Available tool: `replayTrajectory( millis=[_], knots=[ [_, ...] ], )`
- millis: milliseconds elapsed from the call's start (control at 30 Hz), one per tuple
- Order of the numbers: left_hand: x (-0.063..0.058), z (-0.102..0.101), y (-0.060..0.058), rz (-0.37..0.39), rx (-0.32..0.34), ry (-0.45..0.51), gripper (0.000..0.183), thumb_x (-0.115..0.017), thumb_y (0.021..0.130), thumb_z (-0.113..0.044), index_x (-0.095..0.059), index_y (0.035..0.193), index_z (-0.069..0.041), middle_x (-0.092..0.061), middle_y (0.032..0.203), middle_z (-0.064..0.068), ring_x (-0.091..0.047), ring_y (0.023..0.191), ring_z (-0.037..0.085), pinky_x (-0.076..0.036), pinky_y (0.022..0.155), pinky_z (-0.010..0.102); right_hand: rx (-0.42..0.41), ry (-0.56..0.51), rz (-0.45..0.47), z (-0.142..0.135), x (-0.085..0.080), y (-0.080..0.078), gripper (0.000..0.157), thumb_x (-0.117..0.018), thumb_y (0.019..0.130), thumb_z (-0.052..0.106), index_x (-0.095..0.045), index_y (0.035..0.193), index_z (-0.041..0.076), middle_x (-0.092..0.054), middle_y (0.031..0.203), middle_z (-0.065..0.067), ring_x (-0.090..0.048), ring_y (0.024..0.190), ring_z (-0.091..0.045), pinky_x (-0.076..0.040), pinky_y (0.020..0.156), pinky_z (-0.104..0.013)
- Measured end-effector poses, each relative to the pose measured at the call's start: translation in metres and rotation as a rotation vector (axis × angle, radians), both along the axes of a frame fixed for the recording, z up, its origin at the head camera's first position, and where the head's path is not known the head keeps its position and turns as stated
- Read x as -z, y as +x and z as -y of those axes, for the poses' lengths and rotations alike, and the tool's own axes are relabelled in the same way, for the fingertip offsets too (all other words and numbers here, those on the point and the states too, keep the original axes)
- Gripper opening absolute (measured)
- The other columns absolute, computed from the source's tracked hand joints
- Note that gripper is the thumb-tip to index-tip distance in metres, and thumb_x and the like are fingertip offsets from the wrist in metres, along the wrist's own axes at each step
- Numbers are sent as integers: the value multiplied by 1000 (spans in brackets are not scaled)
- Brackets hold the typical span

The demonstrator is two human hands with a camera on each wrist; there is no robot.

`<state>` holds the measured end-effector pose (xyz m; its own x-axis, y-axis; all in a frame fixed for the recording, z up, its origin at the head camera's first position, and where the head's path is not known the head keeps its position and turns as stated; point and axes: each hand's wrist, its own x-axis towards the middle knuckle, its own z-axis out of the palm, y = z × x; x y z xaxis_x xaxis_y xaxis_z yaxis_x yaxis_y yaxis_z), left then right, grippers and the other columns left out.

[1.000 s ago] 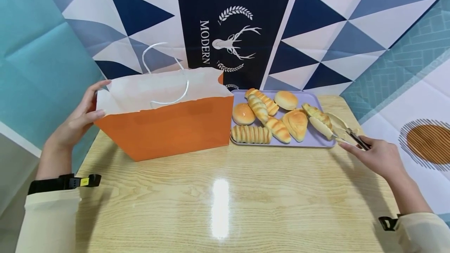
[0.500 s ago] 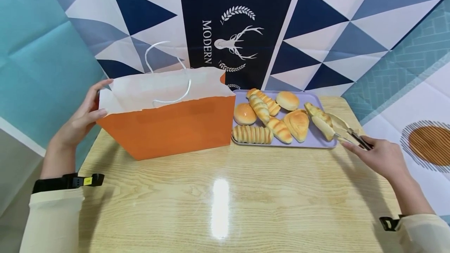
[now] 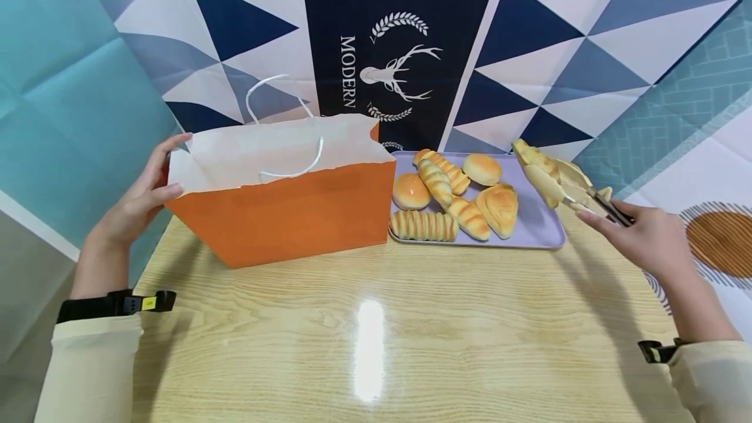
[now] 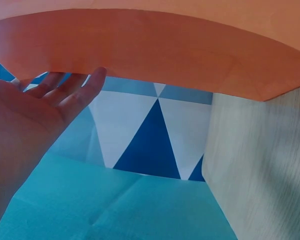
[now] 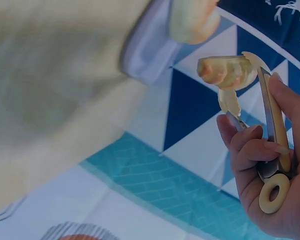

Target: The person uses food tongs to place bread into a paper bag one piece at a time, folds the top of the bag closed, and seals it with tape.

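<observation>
R hand (image 3: 655,237) has its fingers curled round the tongs (image 3: 610,206), whose tan heads pinch a twisted roll (image 3: 539,160). The roll is up off the purple tray (image 3: 537,220), over its far right part. L hand (image 3: 138,198) grips the left end of the orange bag (image 3: 294,220) — thumb at the near corner, index at the far one, mouth spread wide.

Bag stands upright on the wood table (image 3: 264,344), left of the tray; its right end hides a bit of the tray's left rim. Seven other breads lie on the tray btwn bag & tongs: glossy bun (image 3: 410,191) far left, ridged roll (image 3: 424,226) near left, pale roll (image 3: 435,181) resting on a striped roll (image 3: 455,176), another roll (image 3: 470,217) near the middle, round bun (image 3: 482,169) at the far side, triangular bread (image 3: 497,209) to the right. White cord handle (image 3: 320,149) hangs across the bag's mouth; the near wall hides the bag floor. Patterned cloth (image 3: 388,75) hangs behind.

L wrist cam shows the other fingers, apart & fairly straight, tips at the bag — head view hides them. R wrist cam shows the tongs' end ring (image 5: 274,194), unseen from above, plus the air gap btwn roll & tray.
</observation>
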<state>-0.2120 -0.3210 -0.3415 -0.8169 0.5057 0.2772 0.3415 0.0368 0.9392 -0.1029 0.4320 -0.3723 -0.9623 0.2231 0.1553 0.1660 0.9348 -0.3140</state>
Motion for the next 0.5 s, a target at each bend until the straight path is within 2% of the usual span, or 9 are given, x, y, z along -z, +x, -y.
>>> replayTrajectory(
  millis=[133, 267, 500],
  knots=[
    [0, -1, -1, -13, 9, 6, 68, -38, 95, -2, -12, 157, -15, -31, 140, 11, -43, 118, 19, -43, 91, 18, 3, -7, -7, 13, -15, -6, 85, -64, 82, 65, -53, 140, 3, -56, 53, -12, -45, 53, -29, -31, 43, -38],
    [0, -1, 0, -18, 3, 0, 68, -38, 95, -2, -12, 157, -15, -31, 141, 10, -41, 119, 20, -43, 92, 18, -10, -11, -3, 29, -28, -12, 87, -62, 82, 68, -51, 143, 7, -47, 46, -9, -40, 50, -27, -31, 41, -38],
    [-1, -1, 2, -4, -22, -29, 69, -39, 95, -3, -12, 158, -18, -25, 145, 10, -38, 121, 21, -41, 91, 18, -114, -14, -62, 63, -50, -25, 84, -66, 82, 63, -53, 142, 6, -32, 38, 0, -24, 34, -18, -26, 33, -37]
  ],
)
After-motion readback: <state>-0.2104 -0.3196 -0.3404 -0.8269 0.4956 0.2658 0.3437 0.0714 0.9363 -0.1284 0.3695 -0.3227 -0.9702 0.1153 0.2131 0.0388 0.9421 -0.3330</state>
